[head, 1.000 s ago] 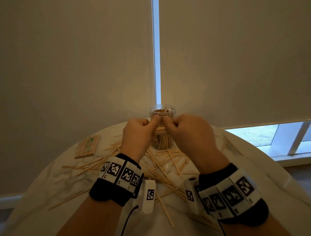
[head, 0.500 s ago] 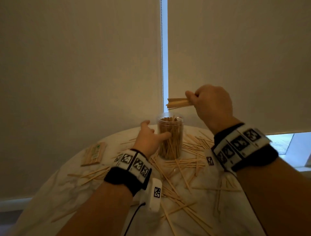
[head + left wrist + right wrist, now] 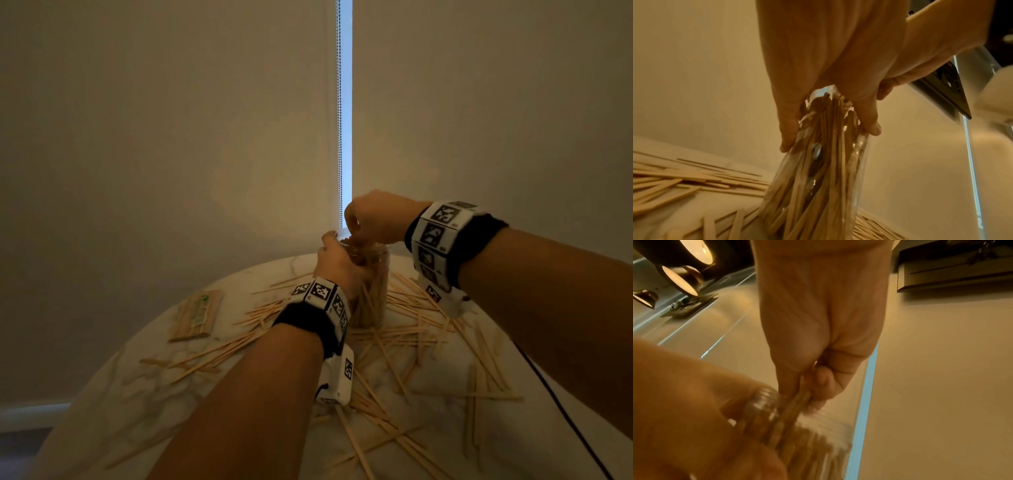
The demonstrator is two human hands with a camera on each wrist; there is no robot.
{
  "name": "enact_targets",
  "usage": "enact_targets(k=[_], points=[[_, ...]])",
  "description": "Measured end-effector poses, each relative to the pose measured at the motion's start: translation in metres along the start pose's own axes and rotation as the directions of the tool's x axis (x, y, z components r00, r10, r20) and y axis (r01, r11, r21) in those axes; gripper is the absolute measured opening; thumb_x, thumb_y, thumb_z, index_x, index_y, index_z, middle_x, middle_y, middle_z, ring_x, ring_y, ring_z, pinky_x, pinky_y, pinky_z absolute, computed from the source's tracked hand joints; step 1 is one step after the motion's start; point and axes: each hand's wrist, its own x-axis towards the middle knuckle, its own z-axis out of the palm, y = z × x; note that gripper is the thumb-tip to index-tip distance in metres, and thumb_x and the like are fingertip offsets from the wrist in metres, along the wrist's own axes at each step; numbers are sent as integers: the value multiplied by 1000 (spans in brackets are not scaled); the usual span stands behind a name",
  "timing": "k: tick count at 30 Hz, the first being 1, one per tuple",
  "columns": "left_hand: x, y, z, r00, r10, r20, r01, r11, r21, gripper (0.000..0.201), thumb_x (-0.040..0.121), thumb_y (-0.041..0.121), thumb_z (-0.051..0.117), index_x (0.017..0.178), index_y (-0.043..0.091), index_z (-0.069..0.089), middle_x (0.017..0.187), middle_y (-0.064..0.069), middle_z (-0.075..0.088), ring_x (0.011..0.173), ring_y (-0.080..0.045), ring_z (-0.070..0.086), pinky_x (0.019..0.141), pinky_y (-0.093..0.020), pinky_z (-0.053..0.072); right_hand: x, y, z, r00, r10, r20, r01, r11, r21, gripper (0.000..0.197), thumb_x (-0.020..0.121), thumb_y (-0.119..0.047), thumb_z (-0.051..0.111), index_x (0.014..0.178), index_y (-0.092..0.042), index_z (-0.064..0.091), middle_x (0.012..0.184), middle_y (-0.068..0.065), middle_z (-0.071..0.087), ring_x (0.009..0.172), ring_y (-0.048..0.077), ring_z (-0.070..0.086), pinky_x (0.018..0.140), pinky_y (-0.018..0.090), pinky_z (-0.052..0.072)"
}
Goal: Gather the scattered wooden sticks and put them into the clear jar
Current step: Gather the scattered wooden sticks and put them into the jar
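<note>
The clear jar, packed with upright wooden sticks, stands at the far side of the round marble table. My left hand grips the jar near its top, fingers wrapped round the wall of the jar. My right hand is above the mouth and pinches a bundle of sticks whose lower ends reach into the jar. Loose sticks lie scattered over the table around the jar.
A wrapped pack of sticks lies at the table's left. Roller blinds with a bead chain hang right behind the jar. A black cable runs down from my right wrist over the table's right side.
My right hand came down from above and now has its bundle in the jar's mouth. My left hand slid up and closed round the jar's upper part.
</note>
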Motion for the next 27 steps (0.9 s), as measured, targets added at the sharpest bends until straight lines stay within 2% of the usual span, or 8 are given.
enact_targets(k=[3, 5, 7, 10, 15, 19, 23, 27], points=[[1, -1, 1, 1000, 3, -5, -3, 1000, 14, 121, 61, 46, 91, 152, 26, 12, 142, -9, 49, 128, -30, 53, 102, -47, 50, 6, -6, 14, 994, 85, 64, -89, 994, 60, 21, 99, -21, 48, 91, -6, 61, 80, 4, 58, 80, 23, 57, 68, 29, 43], [2, -3, 1, 1000, 2, -15, -2, 999, 40, 118, 67, 43, 89, 153, 23, 11, 142, -10, 49, 127, -30, 53, 101, -45, 50, 10, -6, 22, 986, 127, 112, -143, 977, 156, 18, 98, -16, 49, 94, -4, 61, 86, 8, 61, 85, 26, 60, 71, 32, 49], [3, -3, 1, 1000, 11, -30, -9, 997, 73, 115, 70, 41, 88, 153, 20, 12, 144, -10, 47, 128, -30, 52, 101, -44, 50, 10, -1, 22, 985, 171, 15, -168, 938, 305, 18, 94, -16, 58, 107, -6, 64, 102, 8, 66, 94, 24, 63, 79, 32, 53], [2, -4, 1, 999, 21, -40, -17, 996, 89, 111, 71, 39, 88, 152, 20, 13, 144, -10, 46, 126, -30, 53, 98, -40, 50, 5, 4, 22, 953, 202, -225, -111, 926, 360, 16, 89, -24, 71, 98, -12, 75, 96, 2, 73, 81, 14, 62, 69, 24, 45], [1, -5, 2, 1000, 6, -31, -5, 999, 49, 108, 72, 36, 88, 151, 22, 14, 142, -9, 47, 125, -30, 54, 93, -38, 52, -2, -2, 30, 990, 137, -46, -112, 929, 353, 38, 100, -37, 52, 86, -10, 76, 76, 4, 69, 66, 13, 55, 55, 20, 35], [-3, -4, 1, 999, 22, -33, -21, 999, 36, 112, 71, 37, 88, 153, 22, 13, 143, -9, 45, 126, -28, 53, 83, -27, 46, -11, 2, 29, 948, 208, -242, -99, 912, 399, 21, 98, -23, 56, 94, -11, 73, 87, 0, 67, 75, 11, 56, 67, 21, 39], [-2, -5, 1, 999, 17, -35, -16, 999, 45, 111, 73, 36, 87, 154, 22, 12, 141, -10, 47, 125, -30, 53, 87, -33, 48, -24, -3, 30, 985, 149, -91, -105, 922, 374, 37, 104, -34, 46, 73, -18, 59, 66, -5, 54, 61, 6, 47, 54, 21, 30], [-6, -9, 3, 999, 36, -40, -37, 999, -26, 117, 67, 37, 90, 154, 24, 12, 142, -10, 47, 127, -30, 51, 102, -43, 49, -41, 11, 25, 938, 217, -271, -18, 810, 587, 37, 103, -36, 46, 87, -15, 71, 79, -6, 68, 73, 11, 64, 67, 26, 50]])
